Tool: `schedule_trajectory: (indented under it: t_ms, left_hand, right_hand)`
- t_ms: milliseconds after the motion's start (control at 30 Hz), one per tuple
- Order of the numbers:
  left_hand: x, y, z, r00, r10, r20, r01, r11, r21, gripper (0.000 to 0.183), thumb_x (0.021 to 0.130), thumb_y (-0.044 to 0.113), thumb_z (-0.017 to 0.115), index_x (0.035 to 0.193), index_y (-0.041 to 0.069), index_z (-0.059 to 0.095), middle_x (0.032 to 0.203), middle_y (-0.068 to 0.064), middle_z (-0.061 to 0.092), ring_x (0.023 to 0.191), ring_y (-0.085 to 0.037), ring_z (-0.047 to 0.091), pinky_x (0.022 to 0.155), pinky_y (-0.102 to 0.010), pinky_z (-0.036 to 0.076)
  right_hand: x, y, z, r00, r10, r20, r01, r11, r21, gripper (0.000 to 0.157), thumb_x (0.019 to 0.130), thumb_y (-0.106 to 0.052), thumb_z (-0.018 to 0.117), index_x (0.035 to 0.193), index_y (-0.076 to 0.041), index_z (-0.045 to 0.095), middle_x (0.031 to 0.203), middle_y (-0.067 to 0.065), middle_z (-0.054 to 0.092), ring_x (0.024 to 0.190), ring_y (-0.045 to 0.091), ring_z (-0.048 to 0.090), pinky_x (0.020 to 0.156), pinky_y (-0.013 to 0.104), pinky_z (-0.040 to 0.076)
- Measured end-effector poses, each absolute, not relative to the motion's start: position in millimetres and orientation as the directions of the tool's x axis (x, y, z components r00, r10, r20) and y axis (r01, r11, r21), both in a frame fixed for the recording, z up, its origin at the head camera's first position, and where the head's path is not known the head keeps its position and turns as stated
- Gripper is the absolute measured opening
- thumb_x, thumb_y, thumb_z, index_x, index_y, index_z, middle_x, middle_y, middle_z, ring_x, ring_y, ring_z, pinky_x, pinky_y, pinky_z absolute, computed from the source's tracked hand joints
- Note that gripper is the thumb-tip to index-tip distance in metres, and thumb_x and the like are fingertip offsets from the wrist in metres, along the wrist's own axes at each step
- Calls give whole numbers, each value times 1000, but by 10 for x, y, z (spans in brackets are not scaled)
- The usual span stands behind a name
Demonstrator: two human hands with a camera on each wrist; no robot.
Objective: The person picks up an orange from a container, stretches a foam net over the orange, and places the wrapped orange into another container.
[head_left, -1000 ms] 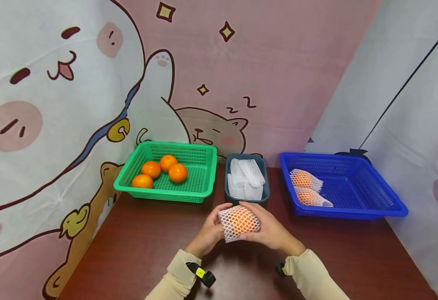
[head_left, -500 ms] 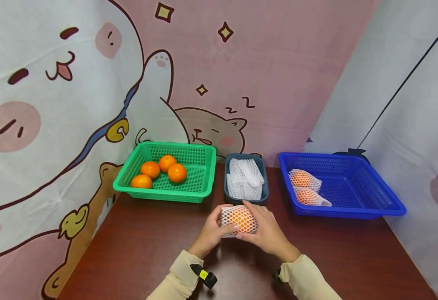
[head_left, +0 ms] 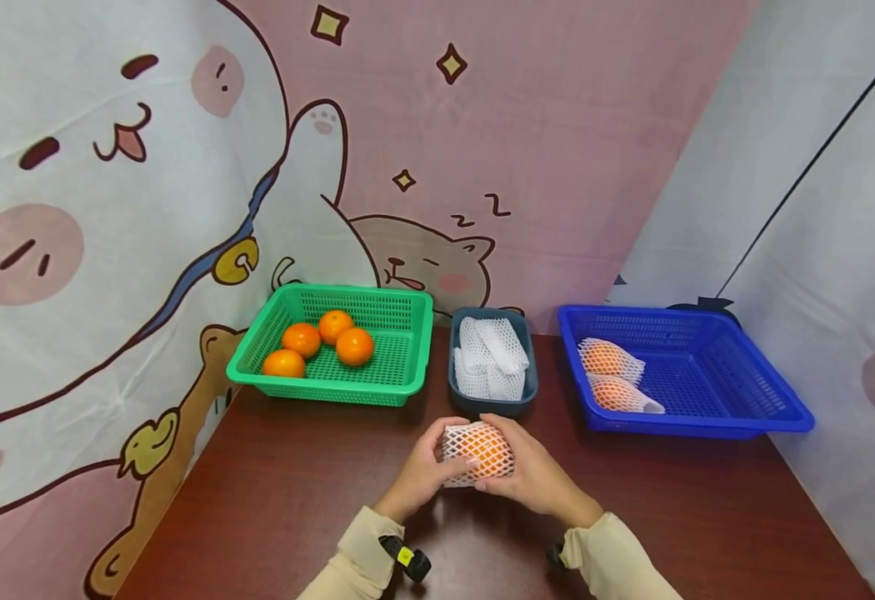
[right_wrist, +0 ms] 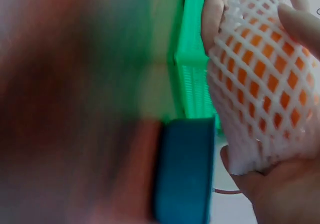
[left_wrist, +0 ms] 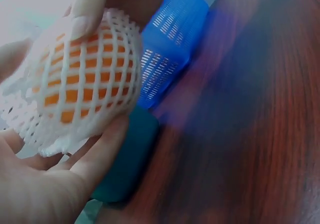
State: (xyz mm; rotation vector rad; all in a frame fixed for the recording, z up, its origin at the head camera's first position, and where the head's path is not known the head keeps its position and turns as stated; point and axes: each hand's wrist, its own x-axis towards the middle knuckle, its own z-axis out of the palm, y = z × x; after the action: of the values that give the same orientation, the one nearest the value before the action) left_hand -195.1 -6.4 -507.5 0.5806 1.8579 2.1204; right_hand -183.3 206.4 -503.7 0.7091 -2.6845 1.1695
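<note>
Between both hands is an orange [head_left: 488,455] in a white foam net sleeve [right_wrist: 270,83], held above the near middle of the table. My left hand [head_left: 421,468] grips its left end, thumb across the front of the net. From the right, my right hand [head_left: 542,473] curls round the other end with fingers over the top and thumb below. In the left wrist view the orange [left_wrist: 85,78] shows through the stretched mesh, and loose net bunches at one end.
Just beyond the hands stands a dark blue-grey bin [head_left: 531,392] of folded foam nets [head_left: 490,354]. A green basket [head_left: 415,379] with several bare oranges [head_left: 355,346] is at left. The blue basket [head_left: 737,427] at right holds two netted oranges [head_left: 613,392].
My left thumb has come across the front of the net, and the right hand has shifted its hold. The netted orange now sits slightly lower, nearer me.
</note>
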Motion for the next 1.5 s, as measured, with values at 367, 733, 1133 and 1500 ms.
schedule_trajectory:
  t_ms: [367, 733, 1133, 1500]
  left_hand:
    - [-2382, -731, -4788, -858, 251, 449, 511, 321, 797, 38, 88, 15, 74, 123, 7, 62, 117, -11, 64, 105, -34, 60, 84, -45, 51]
    - [-2830, -1101, -4879, -854, 344, 390, 508, 709, 489, 36, 82, 19, 80, 116, 14, 69, 113, -3, 66, 104, -29, 58, 94, -52, 40]
    - [-2902, -1111, -4999, -840, 350, 414, 530, 691, 491, 22, 85, 20, 76, 106, 19, 74, 107, 1, 70, 103, -25, 62, 94, -51, 39]
    - [-2913, -1112, -5008, -830, 355, 431, 550, 651, 523, 22, 84, 16, 77, 105, 17, 76, 106, -2, 71, 105, -27, 61, 97, -53, 38]
  right_hand:
    - [-1751, 2141, -5091, -880, -274, 387, -474, 555, -684, 89, 66, -38, 89, 141, -16, 47, 132, -4, 53, 111, 14, 52, 91, 35, 43]
    - [-1707, 2202, -5102, -878, -277, 391, -478, 557, -679, 88, 67, -38, 89, 141, -14, 47, 130, -2, 53, 110, 15, 52, 91, 29, 42]
    - [-1800, 2478, -4877, -826, -32, 563, -483, 556, -676, 95, 62, -13, 91, 144, -6, 43, 134, 13, 53, 116, 21, 49, 96, 18, 31]
    - [-2226, 3564, -4425, -760, 288, 583, -220, 730, -647, 92, 71, -18, 86, 148, -7, 38, 139, 25, 44, 124, 41, 41, 101, 52, 33]
